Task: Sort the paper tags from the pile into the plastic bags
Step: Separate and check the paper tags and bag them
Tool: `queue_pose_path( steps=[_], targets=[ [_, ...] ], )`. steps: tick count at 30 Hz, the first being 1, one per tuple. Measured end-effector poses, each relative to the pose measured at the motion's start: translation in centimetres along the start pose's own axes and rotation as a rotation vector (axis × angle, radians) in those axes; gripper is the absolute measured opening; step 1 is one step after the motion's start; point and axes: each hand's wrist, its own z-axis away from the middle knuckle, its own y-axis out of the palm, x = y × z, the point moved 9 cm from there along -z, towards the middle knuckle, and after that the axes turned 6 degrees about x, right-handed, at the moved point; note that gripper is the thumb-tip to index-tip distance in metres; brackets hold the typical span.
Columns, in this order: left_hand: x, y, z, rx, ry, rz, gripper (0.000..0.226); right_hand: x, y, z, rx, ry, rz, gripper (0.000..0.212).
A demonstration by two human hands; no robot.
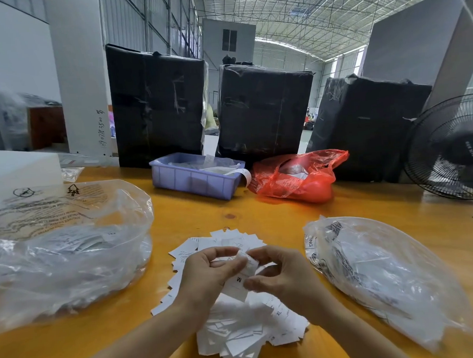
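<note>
A pile of white paper tags (247,330) lies spread on the yellow table in front of me. Above the pile, my left hand (205,274) and my right hand (280,273) meet and together hold a small bunch of white tags (240,282); the top one shows the letter M. Fingers of both hands curl round the bunch. A large clear plastic bag (65,253) with tags inside sits at the left. A second clear plastic bag (379,275), also holding tags, lies at the right.
A lilac plastic bin (193,178) and a red plastic bag (299,177) stand further back on the table (259,213). Behind them are three black-wrapped boxes (264,110). A black fan (455,149) sits at the far right edge.
</note>
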Motion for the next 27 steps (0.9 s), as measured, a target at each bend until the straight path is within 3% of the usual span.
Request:
queue_pose_path(
  steps=[4, 7, 12, 18, 20, 24, 27],
  targets=[
    [0.0, 0.4, -0.1, 0.023, -0.067, 0.091, 0.042, -0.3, -1.6, 0.0, -0.11, 0.0, -0.143, 0.034],
    [0.3, 0.8, 0.1, 0.092, -0.151, 0.016, 0.036, -0.3, -2.3, 0.0, -0.122, -0.006, -0.18, 0.028],
    [0.3, 0.9, 0.1, 0.101, -0.143, -0.054, 0.019, -0.2, -2.7, 0.0, -0.15, -0.007, -0.161, 0.013],
    [0.4, 0.9, 0.0, 0.101, -0.104, -0.053, 0.022, -0.4, -1.8, -0.1, -0.05, 0.024, -0.118, 0.005],
    [0.3, 0.7, 0.0, 0.082, -0.093, -0.052, 0.023, -0.5, -1.4, -0.1, -0.018, 0.04, -0.155, 0.014],
    [0.1, 0.8, 0.1, 0.087, -0.114, -0.04, 0.019, -1.0, -2.2, -0.1, -0.088, 0.074, -0.252, 0.012],
    [0.4, 1.1, 0.1, 0.144, -0.226, -0.007, 0.037, -1.9, -2.9, 0.0, -0.142, 0.133, -0.381, 0.01]
  ],
)
